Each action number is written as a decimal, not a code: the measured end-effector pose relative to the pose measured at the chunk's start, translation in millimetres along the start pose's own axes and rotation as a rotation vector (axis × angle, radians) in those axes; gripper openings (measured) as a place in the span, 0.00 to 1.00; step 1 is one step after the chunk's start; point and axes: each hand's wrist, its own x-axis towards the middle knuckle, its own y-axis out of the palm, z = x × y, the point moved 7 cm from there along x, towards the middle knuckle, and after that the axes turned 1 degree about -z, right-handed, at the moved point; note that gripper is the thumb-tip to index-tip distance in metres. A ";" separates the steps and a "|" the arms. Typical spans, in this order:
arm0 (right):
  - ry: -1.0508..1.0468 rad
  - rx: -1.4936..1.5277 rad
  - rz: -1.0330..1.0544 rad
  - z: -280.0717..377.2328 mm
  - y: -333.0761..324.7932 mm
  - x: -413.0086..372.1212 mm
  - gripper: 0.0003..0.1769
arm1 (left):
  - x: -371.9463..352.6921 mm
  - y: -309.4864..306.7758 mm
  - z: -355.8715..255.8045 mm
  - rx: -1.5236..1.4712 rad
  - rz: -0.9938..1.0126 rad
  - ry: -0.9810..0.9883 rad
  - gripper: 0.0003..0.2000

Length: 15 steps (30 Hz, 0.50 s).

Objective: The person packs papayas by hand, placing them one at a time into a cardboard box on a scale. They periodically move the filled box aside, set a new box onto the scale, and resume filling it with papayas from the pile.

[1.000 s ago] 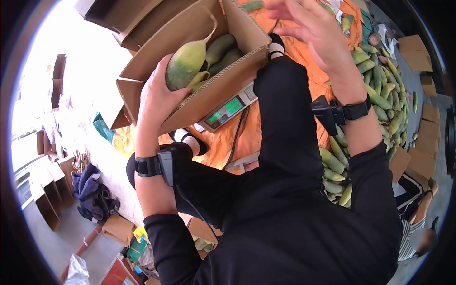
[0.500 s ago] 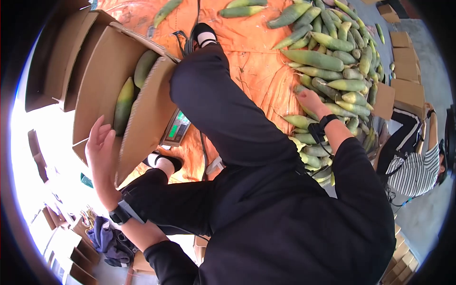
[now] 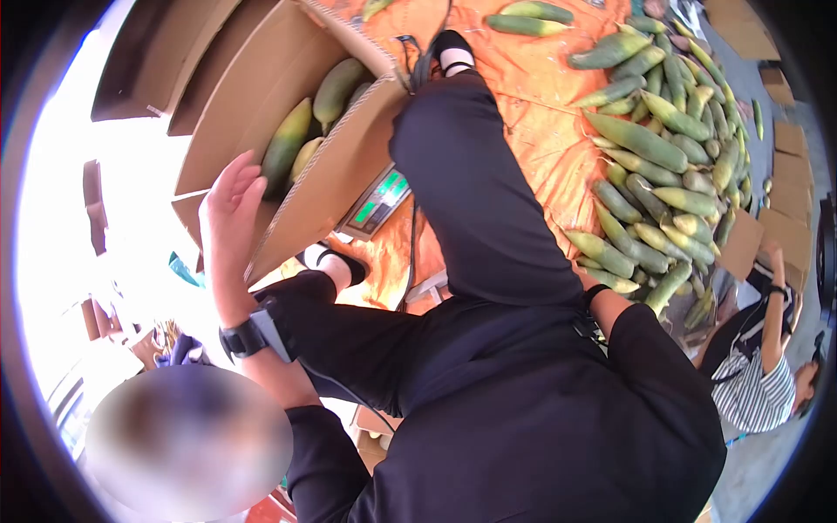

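Observation:
My left hand (image 3: 231, 200) is raised at the near edge of an open cardboard box (image 3: 318, 179), its fingers apart and nothing in them. Inside the box lie several green radishes (image 3: 286, 148). A scale with a lit green display (image 3: 377, 206) sits beside the box, partly under it. My right hand (image 3: 586, 277) is low beside my right thigh, near the lower left edge of a large radish pile (image 3: 663, 174); its fingers are mostly hidden behind my leg.
An orange sheet (image 3: 514, 113) covers the floor under the pile. More cardboard boxes (image 3: 166, 52) stand at the upper left. At the right, a person in a striped shirt (image 3: 754, 392) is beside other boxes (image 3: 785, 235). A blurred area covers the lower left.
The view has shifted, so the box and pile appear elsewhere. My right hand has moved from the pile back to beside my thigh. My left hand stays by the box, where more radishes show.

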 end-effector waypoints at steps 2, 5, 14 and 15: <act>-0.032 -0.026 0.000 9.5 6.2 -0.4 0.30 | 0.4 -0.3 0.1 0.006 -0.005 0.007 0.18; -0.056 -0.055 -0.002 15.8 2.8 8.0 0.30 | -0.7 -0.7 -1.0 0.012 -0.015 0.015 0.18; -0.102 -0.090 -0.024 37.6 6.0 21.7 0.30 | -3.0 -4.2 -1.6 0.052 -0.010 0.040 0.18; -0.103 -0.090 -0.028 36.6 6.1 22.8 0.30 | -3.1 -2.8 -2.2 0.078 -0.008 0.046 0.18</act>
